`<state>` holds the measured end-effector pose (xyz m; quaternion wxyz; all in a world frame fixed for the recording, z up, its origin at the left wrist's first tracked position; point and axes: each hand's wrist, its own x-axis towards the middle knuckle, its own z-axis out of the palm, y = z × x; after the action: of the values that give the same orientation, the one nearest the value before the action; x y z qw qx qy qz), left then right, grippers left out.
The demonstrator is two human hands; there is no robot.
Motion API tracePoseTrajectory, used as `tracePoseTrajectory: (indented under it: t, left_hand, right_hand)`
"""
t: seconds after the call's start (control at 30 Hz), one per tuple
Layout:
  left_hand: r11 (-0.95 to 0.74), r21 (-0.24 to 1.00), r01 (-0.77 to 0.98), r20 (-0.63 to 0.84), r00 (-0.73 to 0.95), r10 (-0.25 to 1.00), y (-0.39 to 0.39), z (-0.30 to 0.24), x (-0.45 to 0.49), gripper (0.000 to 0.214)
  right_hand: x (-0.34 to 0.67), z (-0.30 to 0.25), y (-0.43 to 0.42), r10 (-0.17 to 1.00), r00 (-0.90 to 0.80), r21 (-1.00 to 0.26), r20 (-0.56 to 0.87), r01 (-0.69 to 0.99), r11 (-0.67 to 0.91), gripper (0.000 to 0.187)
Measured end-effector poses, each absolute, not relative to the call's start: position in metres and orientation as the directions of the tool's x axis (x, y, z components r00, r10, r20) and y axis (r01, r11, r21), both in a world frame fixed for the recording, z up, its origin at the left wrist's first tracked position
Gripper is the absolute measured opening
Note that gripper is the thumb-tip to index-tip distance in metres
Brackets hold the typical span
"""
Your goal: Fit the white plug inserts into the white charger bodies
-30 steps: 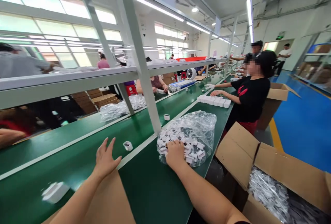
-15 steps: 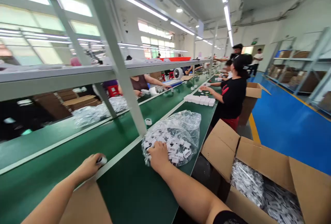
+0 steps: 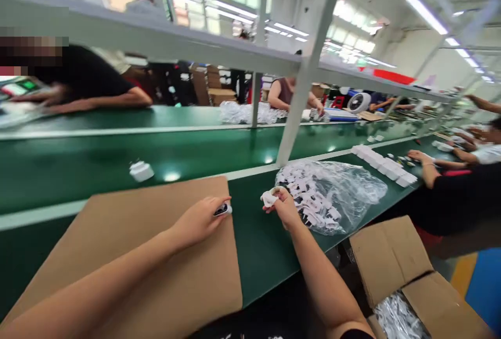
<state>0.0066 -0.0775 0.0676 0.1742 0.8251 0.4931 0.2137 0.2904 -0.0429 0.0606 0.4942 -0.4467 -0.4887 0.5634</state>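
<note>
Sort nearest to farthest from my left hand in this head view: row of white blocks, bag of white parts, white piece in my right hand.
1. White piece, in your right hand.
2. Bag of white parts, beyond that hand.
3. Row of white blocks, right, past the bag.

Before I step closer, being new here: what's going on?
The person's left hand holds a small white-and-dark piece over the cardboard, and their right hand holds a white plastic piece beside a clear bag of white parts. A white block lies on the green surface past the cardboard. Further right, more white blocks form a row.
</note>
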Motion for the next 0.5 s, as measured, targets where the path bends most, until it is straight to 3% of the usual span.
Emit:
tracePoseTrajectory:
  t: [0.1,0.23,0.37,0.5]
  left_hand:
    - [-0.391,0.597,0.701,0.224,0.323,0.920,-0.096,0.054,0.010,0.043]
    - [-0.331,0.764,0.553,0.287,0.168,0.943,-0.096,0.036,0.008,0.038]
    - [-0.375,0.803,0.463,0.317,0.202,0.927,-0.093,0.031,0.007,0.025]
    - [-0.390,0.811,0.436,0.339,0.192,0.921,-0.092,0.032,0.007,0.029]
  right_hand:
    - [0.277,0.068,-0.050,0.905,-0.354,-0.944,-0.235,-0.140,-0.300,0.043]
    - [0.267,0.075,-0.056,0.861,-0.401,-0.909,-0.313,-0.135,-0.394,0.043]
    - [0.258,0.076,-0.062,0.894,-0.362,-0.955,-0.264,-0.036,-0.296,0.046]
    - [0.246,0.079,-0.064,0.932,-0.360,-0.967,-0.041,0.250,0.054,0.037]
